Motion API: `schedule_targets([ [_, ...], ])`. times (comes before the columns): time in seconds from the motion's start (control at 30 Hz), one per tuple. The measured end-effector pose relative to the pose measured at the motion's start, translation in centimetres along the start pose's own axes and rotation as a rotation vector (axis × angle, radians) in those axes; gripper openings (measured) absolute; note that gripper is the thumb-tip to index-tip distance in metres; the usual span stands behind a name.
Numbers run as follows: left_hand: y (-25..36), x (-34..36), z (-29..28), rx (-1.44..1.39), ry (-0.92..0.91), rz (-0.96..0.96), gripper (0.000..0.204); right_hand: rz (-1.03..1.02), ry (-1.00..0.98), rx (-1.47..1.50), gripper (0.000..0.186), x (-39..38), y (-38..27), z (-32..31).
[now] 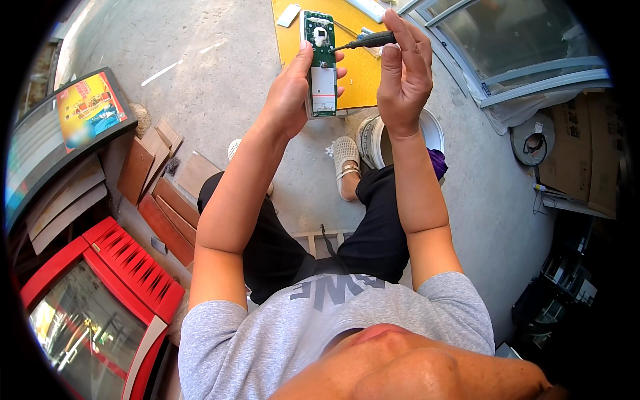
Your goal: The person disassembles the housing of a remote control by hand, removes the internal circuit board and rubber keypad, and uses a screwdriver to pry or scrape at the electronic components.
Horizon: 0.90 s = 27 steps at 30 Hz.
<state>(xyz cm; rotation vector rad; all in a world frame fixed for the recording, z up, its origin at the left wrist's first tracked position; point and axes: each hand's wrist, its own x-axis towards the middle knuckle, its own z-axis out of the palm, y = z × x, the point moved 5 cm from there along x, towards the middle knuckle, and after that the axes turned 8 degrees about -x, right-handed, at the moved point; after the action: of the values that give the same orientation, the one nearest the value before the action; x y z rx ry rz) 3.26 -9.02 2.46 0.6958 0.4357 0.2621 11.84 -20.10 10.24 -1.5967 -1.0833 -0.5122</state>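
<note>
Held out in front of me is a long, slim electronic device (325,79) with a green circuit board and a pale lower section exposed. My left hand (291,93) grips it, thumb on the near-left edge and fingertips showing past the right edge. A screwdriver (373,41) with a black handle lies almost level, its tip meeting the board around mid-height. Its handle end sits at the thumb and fingers of my right hand (405,80), whose fingers point upward. Behind the device is a yellow tabletop (357,90) with a small white piece (289,15) on it.
A white bucket (432,130) stands right of my foot, with purple cloth (437,163) beside it. Wood boards (167,227) and a red-framed cabinet (137,273) are at the left. Framed glass panels (520,47) lean at upper right, near cardboard (567,147).
</note>
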Motion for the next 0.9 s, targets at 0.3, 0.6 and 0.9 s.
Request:
schedule_targets([
  [0.3, 0.0, -0.2, 0.3, 0.02, 0.006, -0.011, 0.05, -0.065, -0.098, -0.084, 0.037, -0.6, 0.3, 0.0],
  [0.6, -0.1, -0.1, 0.1, -0.017, -0.02, 0.03, 0.052, -0.112, -0.113, -0.155, 0.041, -0.6, 0.2, -0.1],
  [0.9, -0.1, -0.2, 0.1, 0.041, -0.013, 0.006, 0.051, -0.094, -0.103, -0.083, 0.04, -0.3, 0.0, 0.0],
])
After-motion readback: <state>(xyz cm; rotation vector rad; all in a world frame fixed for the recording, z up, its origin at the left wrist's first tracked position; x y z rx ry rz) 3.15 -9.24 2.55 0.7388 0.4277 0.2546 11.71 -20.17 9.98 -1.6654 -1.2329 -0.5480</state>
